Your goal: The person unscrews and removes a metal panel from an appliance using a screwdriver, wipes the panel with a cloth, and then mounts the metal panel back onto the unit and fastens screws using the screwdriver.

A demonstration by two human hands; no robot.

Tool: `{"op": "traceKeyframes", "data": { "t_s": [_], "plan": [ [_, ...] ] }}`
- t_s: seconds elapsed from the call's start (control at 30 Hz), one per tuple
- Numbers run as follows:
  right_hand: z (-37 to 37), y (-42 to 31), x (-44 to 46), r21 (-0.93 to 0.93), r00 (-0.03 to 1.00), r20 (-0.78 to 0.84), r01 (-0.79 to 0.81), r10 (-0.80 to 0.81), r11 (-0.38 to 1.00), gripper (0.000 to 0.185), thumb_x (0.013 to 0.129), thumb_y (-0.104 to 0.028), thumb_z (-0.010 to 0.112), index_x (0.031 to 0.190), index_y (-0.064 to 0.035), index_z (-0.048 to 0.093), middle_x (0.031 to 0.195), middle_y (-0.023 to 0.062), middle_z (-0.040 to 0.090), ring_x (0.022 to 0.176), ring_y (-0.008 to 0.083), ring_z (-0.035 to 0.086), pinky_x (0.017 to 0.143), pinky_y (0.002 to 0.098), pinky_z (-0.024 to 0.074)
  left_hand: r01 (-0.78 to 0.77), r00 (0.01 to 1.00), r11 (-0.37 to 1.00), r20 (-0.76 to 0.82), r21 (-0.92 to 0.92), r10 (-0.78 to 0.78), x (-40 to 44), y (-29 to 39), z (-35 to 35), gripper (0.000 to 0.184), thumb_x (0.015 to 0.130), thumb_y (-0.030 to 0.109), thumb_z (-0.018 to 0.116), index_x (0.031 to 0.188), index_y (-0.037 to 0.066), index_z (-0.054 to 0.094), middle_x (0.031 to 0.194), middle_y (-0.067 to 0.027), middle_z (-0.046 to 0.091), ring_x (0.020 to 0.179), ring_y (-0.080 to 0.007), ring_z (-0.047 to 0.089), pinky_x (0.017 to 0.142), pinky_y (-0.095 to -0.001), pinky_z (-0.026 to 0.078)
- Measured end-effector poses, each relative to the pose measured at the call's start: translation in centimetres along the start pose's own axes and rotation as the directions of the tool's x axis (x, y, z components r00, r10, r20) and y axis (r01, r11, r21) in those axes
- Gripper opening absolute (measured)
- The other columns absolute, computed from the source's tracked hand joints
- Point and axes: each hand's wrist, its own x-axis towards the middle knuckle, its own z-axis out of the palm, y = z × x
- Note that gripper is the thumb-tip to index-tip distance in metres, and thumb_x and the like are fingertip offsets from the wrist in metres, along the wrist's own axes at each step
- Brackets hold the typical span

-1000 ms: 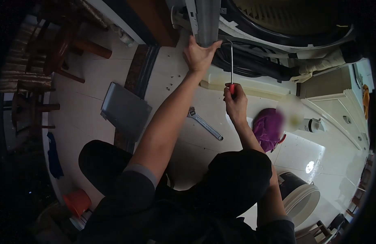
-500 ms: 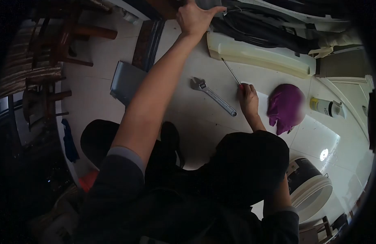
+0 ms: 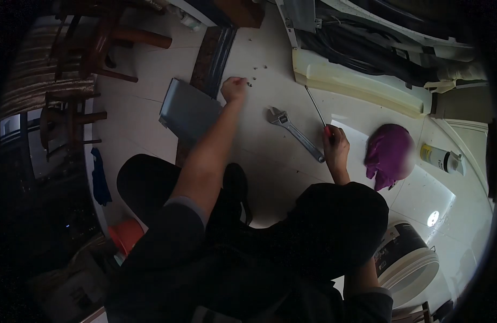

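Note:
My right hand point(image 3: 336, 149) is wrapped round the red handle of a screwdriver point(image 3: 315, 105), whose thin shaft points up and away from me. Low over the floor, my left hand point(image 3: 234, 89) has its fingers closed together; whatever is in them is hidden or too small to name. Right beside its fingertips lie several small screws point(image 3: 254, 78), scattered on the tiles. Between the two hands an adjustable wrench point(image 3: 297, 134) lies flat, its jaw toward the upper left. A grey metal panel point(image 3: 189, 110) lies under and left of my left forearm.
An opened white unit with black insulated pipes point(image 3: 361, 54) stands at the upper right, a cream cover strip point(image 3: 361, 89) below it. Rightward are a purple cloth point(image 3: 389, 153), a spray can point(image 3: 441, 158) and a bucket point(image 3: 410, 269). Wooden stools point(image 3: 97, 48) stand left, near a red basin point(image 3: 125, 235).
My left hand has come down from the open unit to the floor by the screws, and its fingers have closed. My right hand still holds the screwdriver. The view has shifted slightly.

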Motion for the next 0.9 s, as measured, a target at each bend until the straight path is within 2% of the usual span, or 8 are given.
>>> {"op": "traceKeyframes", "data": {
  "t_s": [0.07, 0.2, 0.4, 0.5, 0.57, 0.6, 0.67, 0.9],
  "plan": [
    [-0.3, -0.5, -0.4, 0.013, 1.000, -0.028, -0.014, 0.014, 1.000, 0.016, 0.087, -0.009, 0.064, 0.101, -0.0031, 0.065, 0.086, 0.0167, 0.062, 0.075, 0.0347, 0.062, 0.069, 0.0395, 0.0501, 0.002, 0.999, 0.997, -0.046, -0.073, -0.005, -0.9, -0.2, 0.3, 0.018, 0.075, 0.020, 0.079, 0.080, 0.005, 0.071, 0.072, -0.0017, 0.068, 0.065, -0.0143, 0.064, 0.063, -0.0290, 0.051],
    [-0.2, 0.1, -1.1, 0.008, 0.996, -0.089, -0.016, 0.016, 1.000, 0.017, 0.088, -0.012, 0.066, 0.102, -0.0032, 0.064, 0.083, 0.0146, 0.061, 0.068, 0.0291, 0.061, 0.063, 0.0369, 0.0492, -0.073, 0.997, 0.996, -0.012, 0.049, 0.074, -2.1, 1.3, -0.2, 0.020, 0.071, 0.015, 0.082, 0.084, 0.004, 0.072, 0.080, -0.0100, 0.072, 0.074, -0.0195, 0.069, 0.070, -0.0331, 0.054],
    [-0.4, -0.5, -1.5, 0.081, 0.991, -0.103, -0.082, 0.090, 0.993, 0.017, 0.086, -0.011, 0.067, 0.101, -0.0019, 0.065, 0.087, 0.0155, 0.062, 0.073, 0.0310, 0.063, 0.066, 0.0367, 0.0504, -0.146, 0.989, 0.985, 0.042, 0.093, 0.142, -2.3, 1.6, -0.9, 0.014, 0.074, 0.005, 0.079, 0.082, 0.000, 0.069, 0.074, -0.0092, 0.069, 0.065, -0.0179, 0.064, 0.065, -0.0329, 0.053],
    [-0.7, -1.8, -1.3, 0.148, 0.988, -0.062, -0.133, 0.143, 0.980, 0.018, 0.086, -0.009, 0.067, 0.102, -0.0017, 0.065, 0.089, 0.0166, 0.063, 0.076, 0.0334, 0.064, 0.069, 0.0373, 0.0510, -0.025, 1.000, 0.999, -0.012, 0.021, 0.026, -1.4, 1.4, -0.8, 0.009, 0.079, 0.002, 0.075, 0.085, 0.001, 0.069, 0.071, -0.0083, 0.067, 0.063, -0.0157, 0.061, 0.063, -0.0304, 0.053],
    [-0.9, -2.3, -0.9, 0.176, 0.987, -0.033, -0.150, 0.158, 0.973, 0.019, 0.086, -0.009, 0.067, 0.103, -0.0019, 0.066, 0.090, 0.0166, 0.063, 0.076, 0.0336, 0.064, 0.069, 0.0371, 0.0512, 0.099, 0.993, 0.953, -0.034, -0.288, -0.113, -3.2, 6.5, -2.1, 0.004, 0.087, 0.003, 0.069, 0.088, -0.001, 0.068, 0.076, -0.0085, 0.067, 0.066, -0.0141, 0.061, 0.063, -0.0280, 0.053],
    [-1.0, -2.6, -0.6, 0.179, 0.993, -0.024, -0.113, 0.119, 0.977, 0.020, 0.086, -0.009, 0.068, 0.104, -0.0023, 0.066, 0.090, 0.0168, 0.063, 0.076, 0.0334, 0.064, 0.069, 0.0371, 0.0514, 0.093, 0.993, 0.953, -0.039, -0.290, -0.109, -3.6, 8.1, -2.0, 0.004, 0.087, 0.003, 0.069, 0.088, -0.001, 0.068, 0.076, -0.0085, 0.067, 0.066, -0.0141, 0.061, 0.063, -0.0280, 0.053],
    [-1.2, -3.2, 0.1, 0.187, 0.997, -0.016, -0.071, 0.075, 0.980, 0.021, 0.085, -0.009, 0.068, 0.106, -0.0027, 0.066, 0.090, 0.0169, 0.063, 0.076, 0.0333, 0.064, 0.069, 0.0371, 0.0516, 0.053, 0.999, 0.754, 0.038, -0.654, -0.037, -4.2, 11.3, -1.2, 0.011, 0.092, 0.008, 0.065, 0.089, -0.003, 0.065, 0.083, -0.0093, 0.068, 0.070, -0.0161, 0.063, 0.066, -0.0276, 0.055],
    [-3.6, -6.4, 2.9, 0.249, 0.995, -0.052, 0.098, -0.088, 0.964, 0.028, 0.085, -0.007, 0.068, 0.113, -0.0051, 0.065, 0.085, 0.0170, 0.064, 0.073, 0.0319, 0.064, 0.067, 0.0381, 0.0518, 0.311, 0.924, 0.577, 0.382, -0.755, 0.002, -8.8, 22.6, -0.4, 0.023, 0.093, 0.017, 0.067, 0.105, -0.001, 0.059, 0.098, -0.0127, 0.068, 0.087, -0.0219, 0.069, 0.081, -0.0334, 0.057]
  ]
}}
